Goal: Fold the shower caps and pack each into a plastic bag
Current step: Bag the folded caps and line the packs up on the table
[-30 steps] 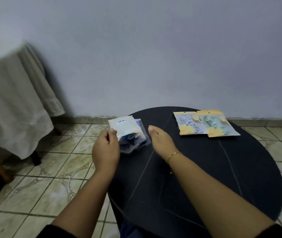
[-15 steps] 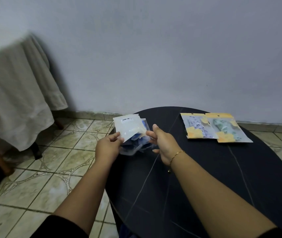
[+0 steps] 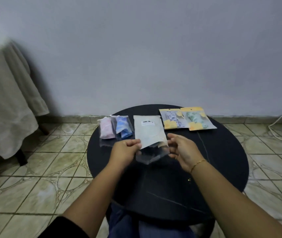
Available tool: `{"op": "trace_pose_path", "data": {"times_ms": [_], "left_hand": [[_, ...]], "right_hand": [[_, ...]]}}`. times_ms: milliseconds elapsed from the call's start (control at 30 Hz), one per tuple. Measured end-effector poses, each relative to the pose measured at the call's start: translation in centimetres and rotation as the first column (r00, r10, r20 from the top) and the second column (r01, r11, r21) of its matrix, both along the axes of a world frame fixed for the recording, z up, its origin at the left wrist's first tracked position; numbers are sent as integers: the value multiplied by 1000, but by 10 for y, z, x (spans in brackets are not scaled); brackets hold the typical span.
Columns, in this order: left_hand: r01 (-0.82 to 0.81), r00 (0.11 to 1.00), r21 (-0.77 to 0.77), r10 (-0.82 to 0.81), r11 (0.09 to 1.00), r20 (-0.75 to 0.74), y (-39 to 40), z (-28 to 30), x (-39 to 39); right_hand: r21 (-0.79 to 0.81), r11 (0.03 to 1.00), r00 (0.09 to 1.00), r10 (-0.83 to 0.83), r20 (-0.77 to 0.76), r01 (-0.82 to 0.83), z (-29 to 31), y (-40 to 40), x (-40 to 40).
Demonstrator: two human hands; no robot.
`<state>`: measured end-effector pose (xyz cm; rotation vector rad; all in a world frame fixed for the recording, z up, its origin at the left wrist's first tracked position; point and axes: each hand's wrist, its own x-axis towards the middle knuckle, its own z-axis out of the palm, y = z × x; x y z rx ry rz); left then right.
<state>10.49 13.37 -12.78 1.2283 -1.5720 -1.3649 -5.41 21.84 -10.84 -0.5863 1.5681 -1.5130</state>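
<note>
A: Packing step, I'd say. Both hands hold a plastic bag (image 3: 150,134) at the centre of the frame, above the round black table (image 3: 222,160).

B: How do the fingers sit?

A: The left hand (image 3: 125,150) pinches the bag's lower left corner between thumb and curled fingers; the right hand (image 3: 182,148) pinches the right edge the same way. Something dark shows through the clear lower part, likely a folded cap, though I can't tell for sure.

B: And the rest?

A: A pink packed cap (image 3: 106,127) and a blue packed cap (image 3: 123,128) lie side by side just left of the held bag; two yellow-topped packets (image 3: 186,118) lie upper right of centre, touching.

B: Next move?

A: Probably closing the open end and laying this bag beside the blue one, keeping the cap from sliding out.
</note>
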Motion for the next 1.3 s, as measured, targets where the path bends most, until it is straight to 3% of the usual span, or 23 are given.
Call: {"op": "trace_pose_path", "data": {"times_ms": [100, 233, 367, 433, 533, 600, 800, 933, 1000, 1133, 1200, 1267, 1300], "left_hand": [[127, 985, 3, -127, 992, 119, 27, -15, -7], [334, 890, -178, -248, 926, 382, 45, -30, 2], [480, 768, -423, -135, 768, 626, 49, -41, 17], [515, 743, -507, -65, 691, 666, 51, -48, 21], [504, 776, -586, -34, 635, 630, 53, -51, 16], [517, 782, -589, -63, 621, 620, 55, -48, 8], [499, 806, -573, -104, 651, 583, 59, -55, -1], [519, 799, -558, -134, 648, 586, 58, -57, 2], [526, 796, -550, -147, 649, 587, 57, -58, 2], [517, 811, -545, -174, 660, 558, 55, -59, 3], [504, 819, -535, -179, 678, 545, 54, -61, 3], [469, 838, -519, -175, 715, 517, 54, -62, 3], [447, 849, -508, -169, 736, 501, 54, -62, 4]], "right_hand": [[109, 994, 1000, 3, -23, -1, -14, 36, -15], [149, 988, 996, 43, -74, -31, -28, 75, -28], [192, 981, 895, 113, -432, -31, -34, 98, -37], [182, 981, 833, 160, -529, -73, -32, 101, -33], [193, 968, 734, 248, -632, -161, -26, 93, -24], [247, 952, 621, 306, -722, -181, -23, 80, -19], [476, 877, 89, 480, -873, -69, -19, 46, -5], [482, 876, -145, 477, -867, 2, -24, 34, 2], [455, 890, -217, 452, -865, 36, -27, 33, 5], [403, 912, -292, 409, -865, 82, -31, 34, 9], [416, 906, -278, 422, -863, 83, -30, 35, 7], [491, 871, -171, 488, -856, 31, -25, 38, 1], [519, 854, -65, 517, -854, -25, -23, 42, -3]]}}
